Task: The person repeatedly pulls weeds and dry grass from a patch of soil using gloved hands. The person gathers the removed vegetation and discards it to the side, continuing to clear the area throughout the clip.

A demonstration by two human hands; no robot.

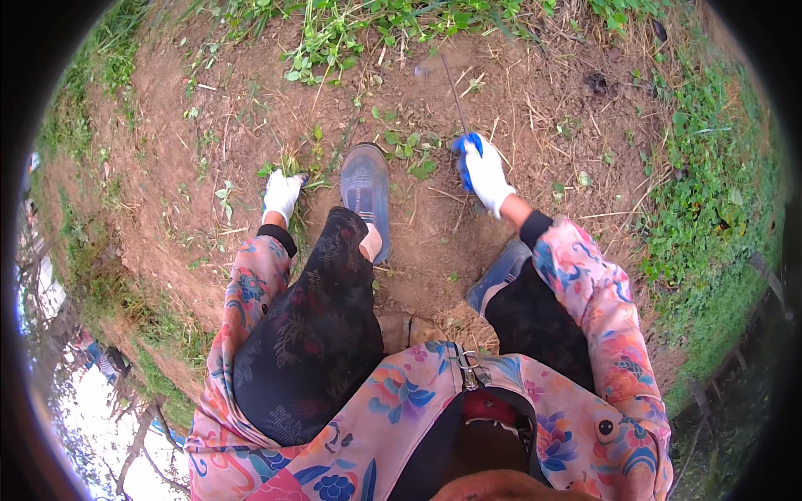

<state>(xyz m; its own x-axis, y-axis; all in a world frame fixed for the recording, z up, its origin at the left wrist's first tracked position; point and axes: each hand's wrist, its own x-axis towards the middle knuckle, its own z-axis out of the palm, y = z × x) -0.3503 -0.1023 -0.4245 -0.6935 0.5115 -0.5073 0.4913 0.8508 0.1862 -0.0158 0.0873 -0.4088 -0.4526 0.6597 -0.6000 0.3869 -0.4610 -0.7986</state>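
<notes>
My left hand [283,195], in a white glove with blue on the palm side, is closed around a tuft of pulled weeds [289,164] beside my left shoe [363,181]. Green and dry stalks stick out past the fingers. In a matching glove, my right hand [485,168] grips a hand tool with a thin dark metal shaft [453,94]. The shaft points away from me, and its far end is a blurred pale blade [432,65] just over the soil. The tool's handle is hidden inside the fist.
Loose brown soil [401,282] with dry straw lies between my feet. Small cut weeds [410,147] lie ahead of the left shoe. Green leafy plants [351,37] grow along the far edge, and a dense strip of ground cover [695,213] runs down the right. My right shoe [501,275] is set further back.
</notes>
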